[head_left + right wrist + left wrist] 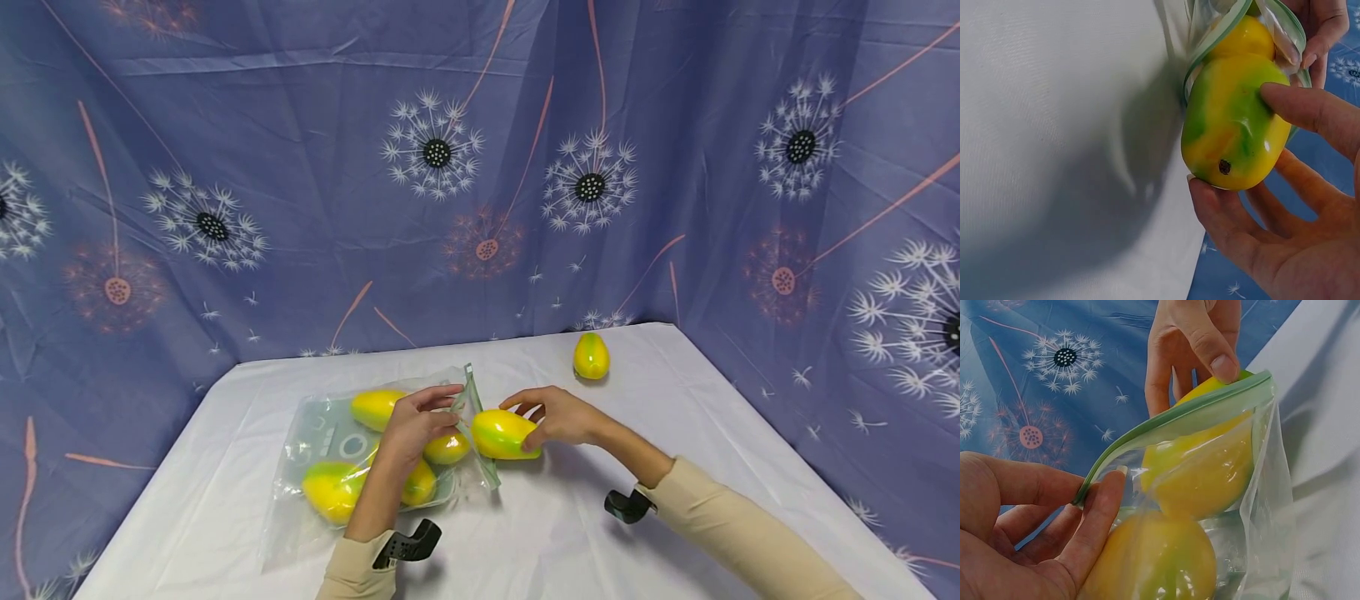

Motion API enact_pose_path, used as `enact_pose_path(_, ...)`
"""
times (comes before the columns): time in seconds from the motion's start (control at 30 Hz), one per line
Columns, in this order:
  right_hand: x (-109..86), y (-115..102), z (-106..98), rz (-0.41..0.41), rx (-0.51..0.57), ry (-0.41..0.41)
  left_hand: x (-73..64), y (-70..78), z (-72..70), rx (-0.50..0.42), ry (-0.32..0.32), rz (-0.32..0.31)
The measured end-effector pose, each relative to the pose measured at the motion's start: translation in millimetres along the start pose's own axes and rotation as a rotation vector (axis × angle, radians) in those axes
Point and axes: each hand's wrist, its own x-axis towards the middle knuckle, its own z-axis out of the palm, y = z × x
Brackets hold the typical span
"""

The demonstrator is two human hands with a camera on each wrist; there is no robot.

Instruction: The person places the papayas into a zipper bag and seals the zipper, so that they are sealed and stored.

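Note:
A clear zip bag (300, 433) with a green seal strip lies on the table, several glossy yellow-green fruits (330, 492), like papayas or mangoes, inside it. My left hand (411, 429) pinches the edge of the bag's mouth between thumb and fingers, holding the green strip (1179, 412) apart. At that mouth, my right hand (566, 417) grips another yellow-green fruit (502, 433) by its outer end. The far end of this fruit is inside the opening, against a bagged one (1247, 40). Its dark stem spot (1225, 167) faces outward in the right wrist view.
One more yellow-green fruit (592, 357) stands near the table's back edge, right of the bag. White cloth covers the table (637, 542). A blue curtain (315, 167) with dandelion prints hangs behind and at both sides.

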Motion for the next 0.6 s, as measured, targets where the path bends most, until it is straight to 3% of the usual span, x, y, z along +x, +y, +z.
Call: enact_pose_path(0.6, 8.7, -5.3, 12.8, 0.022, 0.052, 0.027, 0.6, 0.0, -1.2, 0.004, -0.006, -0.017)
